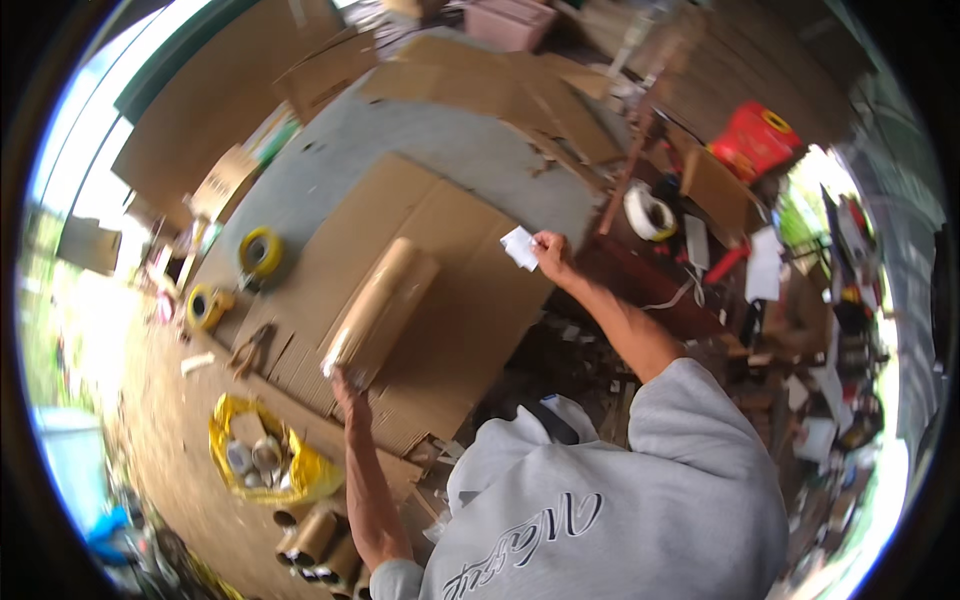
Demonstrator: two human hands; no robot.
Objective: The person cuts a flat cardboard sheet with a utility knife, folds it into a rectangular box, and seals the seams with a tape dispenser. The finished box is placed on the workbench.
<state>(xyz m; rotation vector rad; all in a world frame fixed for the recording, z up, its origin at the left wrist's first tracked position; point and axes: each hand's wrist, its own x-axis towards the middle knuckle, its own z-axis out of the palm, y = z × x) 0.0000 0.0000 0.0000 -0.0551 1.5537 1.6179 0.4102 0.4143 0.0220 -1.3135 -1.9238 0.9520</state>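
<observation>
A long brown cardboard package (385, 310) in shiny clear wrap lies on a flat cardboard sheet (455, 300). My left hand (350, 388) is at its near end, the fingers closed on the wrapped edge. Off the sheet's right side, my right hand (552, 254) pinches a small white paper slip (520, 247), held apart from the package. Any print on the slip is too blurred to make out.
Left of the sheet are two yellow tape rolls (261, 254) and pliers (252, 350). A yellow bag (225, 425) of used rolls and several cardboard tubes (318, 535) lie at lower left. A white roll (648, 213) and a red bag (755, 140) are at right.
</observation>
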